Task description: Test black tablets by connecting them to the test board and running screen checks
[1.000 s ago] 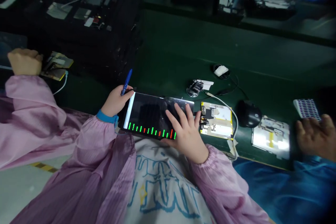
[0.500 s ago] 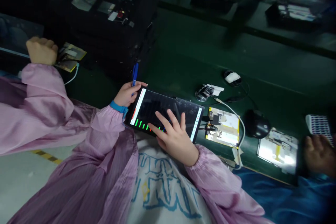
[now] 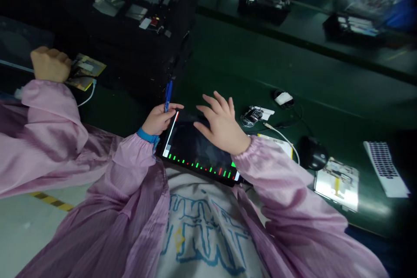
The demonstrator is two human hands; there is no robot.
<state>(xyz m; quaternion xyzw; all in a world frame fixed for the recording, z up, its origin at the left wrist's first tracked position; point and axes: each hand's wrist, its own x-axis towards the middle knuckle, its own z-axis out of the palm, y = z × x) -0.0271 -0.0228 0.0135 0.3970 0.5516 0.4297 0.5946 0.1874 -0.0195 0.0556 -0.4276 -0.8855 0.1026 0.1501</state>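
A dark-screened tablet (image 3: 186, 141) lies tilted in front of my body, with rows of small green and red marks along its near side. At its left edge my left hand (image 3: 156, 120) is closed round a blue pen (image 3: 168, 94), which points up and away from me. The index finger of that hand stretches along the tablet's corner; whether it also grips the tablet is hidden. My right hand (image 3: 224, 128) is open with fingers spread over the far right part of the screen. I cannot tell whether it touches the glass.
A co-worker's closed hand (image 3: 50, 64) rests at left beside a circuit assembly (image 3: 87, 67) with a white cable. To the right are a coiled black cable (image 3: 283, 99), a black mouse-like object (image 3: 313, 153), a silver panel (image 3: 337, 186) and a white printed sheet (image 3: 386, 167).
My right hand has moved up and away from me over the tablet, and the screen's marks have changed. The other person's hand at far right has left the view. My left hand keeps the pen.
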